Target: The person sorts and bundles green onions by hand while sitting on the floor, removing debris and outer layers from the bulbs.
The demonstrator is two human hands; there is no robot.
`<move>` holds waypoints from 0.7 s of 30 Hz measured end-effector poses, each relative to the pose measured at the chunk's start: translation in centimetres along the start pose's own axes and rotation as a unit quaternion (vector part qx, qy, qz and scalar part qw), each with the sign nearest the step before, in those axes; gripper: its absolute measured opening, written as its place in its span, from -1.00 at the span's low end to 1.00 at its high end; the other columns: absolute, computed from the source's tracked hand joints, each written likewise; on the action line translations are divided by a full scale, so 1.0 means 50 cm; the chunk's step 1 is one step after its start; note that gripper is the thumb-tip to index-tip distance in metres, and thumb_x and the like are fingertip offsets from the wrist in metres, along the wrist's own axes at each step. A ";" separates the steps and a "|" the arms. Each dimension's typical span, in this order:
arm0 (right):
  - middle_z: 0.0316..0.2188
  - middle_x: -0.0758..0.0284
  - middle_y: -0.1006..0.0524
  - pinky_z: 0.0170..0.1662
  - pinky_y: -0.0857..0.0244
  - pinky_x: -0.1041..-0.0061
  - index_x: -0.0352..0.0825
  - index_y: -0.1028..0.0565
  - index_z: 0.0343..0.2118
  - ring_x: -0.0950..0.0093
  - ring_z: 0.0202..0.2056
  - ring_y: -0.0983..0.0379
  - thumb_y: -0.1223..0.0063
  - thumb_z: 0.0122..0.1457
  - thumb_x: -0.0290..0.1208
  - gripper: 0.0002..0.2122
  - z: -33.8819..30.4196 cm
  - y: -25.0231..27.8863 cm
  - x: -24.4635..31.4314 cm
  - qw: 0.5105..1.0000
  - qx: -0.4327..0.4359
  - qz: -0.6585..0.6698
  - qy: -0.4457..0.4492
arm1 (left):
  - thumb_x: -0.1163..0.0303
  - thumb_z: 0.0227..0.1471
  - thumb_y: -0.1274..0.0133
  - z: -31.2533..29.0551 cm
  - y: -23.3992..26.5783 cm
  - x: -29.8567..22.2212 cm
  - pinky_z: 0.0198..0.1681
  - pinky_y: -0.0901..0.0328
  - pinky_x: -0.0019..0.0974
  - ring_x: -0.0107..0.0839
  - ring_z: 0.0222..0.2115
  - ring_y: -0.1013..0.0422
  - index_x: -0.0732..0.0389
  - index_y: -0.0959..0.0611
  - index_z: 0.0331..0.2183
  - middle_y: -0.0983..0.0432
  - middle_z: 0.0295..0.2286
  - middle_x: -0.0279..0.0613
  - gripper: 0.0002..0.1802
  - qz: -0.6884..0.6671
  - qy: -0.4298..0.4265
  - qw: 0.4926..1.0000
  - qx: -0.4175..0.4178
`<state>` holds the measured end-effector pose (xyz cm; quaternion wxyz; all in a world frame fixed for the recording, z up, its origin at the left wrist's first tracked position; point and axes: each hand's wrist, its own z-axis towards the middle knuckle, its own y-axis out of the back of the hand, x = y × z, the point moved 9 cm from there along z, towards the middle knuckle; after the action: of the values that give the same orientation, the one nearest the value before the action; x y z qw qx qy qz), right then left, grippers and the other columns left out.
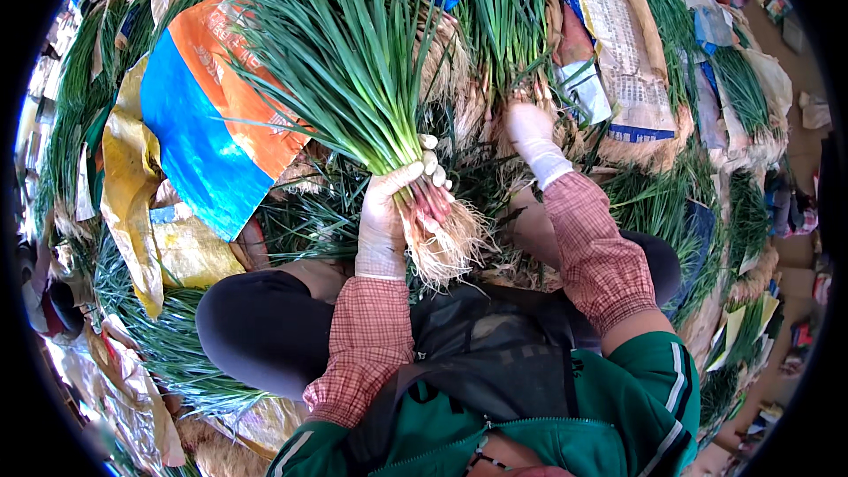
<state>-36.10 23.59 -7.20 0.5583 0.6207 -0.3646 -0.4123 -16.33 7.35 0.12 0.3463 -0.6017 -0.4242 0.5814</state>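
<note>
Head view, left hand [386, 212] fingers clamped on scallion bunch [353, 62], right hand [530, 137] fingers hidden among scallions

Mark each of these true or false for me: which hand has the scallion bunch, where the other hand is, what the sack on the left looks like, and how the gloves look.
1. The left hand grips a bunch of green scallions near its roots. True.
2. The right hand is resting on the person's knee. False: it reaches forward into another bunch of greens on the pile.
3. Both hands wear white gloves. True.
4. The sack to the left is plain green. False: it is blue and orange.
5. The held bunch's roots point up, away from the person. False: the pale roots hang toward the person, the leaves fan upward.
</note>
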 end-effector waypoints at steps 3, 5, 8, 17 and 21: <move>-0.56 0.31 -0.56 -0.51 -0.31 0.57 -0.30 -0.59 -0.43 0.53 -0.61 -0.44 0.01 0.11 -0.43 -0.86 -0.037 0.086 -0.064 0.906 -0.073 0.414 -0.059 | 0.34 -0.03 -0.08 -0.002 0.002 -0.006 -0.26 -0.39 -0.25 -0.35 -0.39 -0.36 0.37 -0.33 -0.05 -0.33 -0.44 -0.25 -0.47 0.024 -0.003 1.000 0.017; -0.59 0.47 -0.52 -0.57 -0.21 0.67 -0.27 -0.60 -0.35 0.67 -0.64 -0.33 -0.08 0.11 -0.40 -0.88 -0.067 0.125 -0.086 0.795 -0.088 0.597 -0.064 | 0.35 -0.03 -0.08 -0.001 -0.007 -0.002 -0.25 -0.39 -0.25 -0.36 -0.39 -0.36 0.36 -0.33 -0.05 -0.34 -0.43 -0.25 -0.48 0.028 0.005 0.999 0.028; -0.55 0.41 -0.55 -0.45 -0.30 0.64 -0.27 -0.59 -0.31 0.62 -0.55 -0.41 -0.08 0.12 -0.35 -0.85 -0.159 0.138 0.023 0.775 0.094 0.613 -0.120 | 0.36 -0.04 -0.07 -0.008 -0.005 -0.010 -0.27 -0.40 -0.26 -0.35 -0.39 -0.36 0.37 -0.34 -0.05 -0.34 -0.42 -0.24 -0.48 -0.006 -0.012 0.999 0.037; -0.40 0.12 -0.56 -0.24 -0.39 0.27 -0.38 -0.51 -0.30 0.20 -0.39 -0.52 -0.10 0.06 -0.24 -0.72 -0.162 0.073 -0.016 0.965 -0.134 0.224 0.015 | 0.35 -0.02 -0.04 -0.008 -0.001 0.000 -0.33 -0.46 -0.18 -0.24 -0.33 -0.42 0.40 -0.31 0.00 -0.42 -0.26 -0.03 -0.43 0.038 0.011 0.999 0.027; -0.46 0.09 -0.55 -0.32 -0.37 0.26 -0.31 -0.52 -0.31 0.13 -0.42 -0.49 -0.02 0.10 -0.13 -0.69 -0.132 0.074 -0.059 0.972 -0.041 0.210 -0.096 | 0.37 -0.01 -0.02 -0.006 0.007 0.024 -0.27 -0.47 -0.13 -0.06 -0.18 -0.43 0.38 -0.37 -0.07 -0.46 -0.34 -0.01 -0.53 0.006 0.024 1.000 0.015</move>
<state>-31.19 28.47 -3.00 0.6195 0.4645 -0.5218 -0.3579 -16.05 8.32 -0.64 0.3617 -0.6129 -0.4033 0.5752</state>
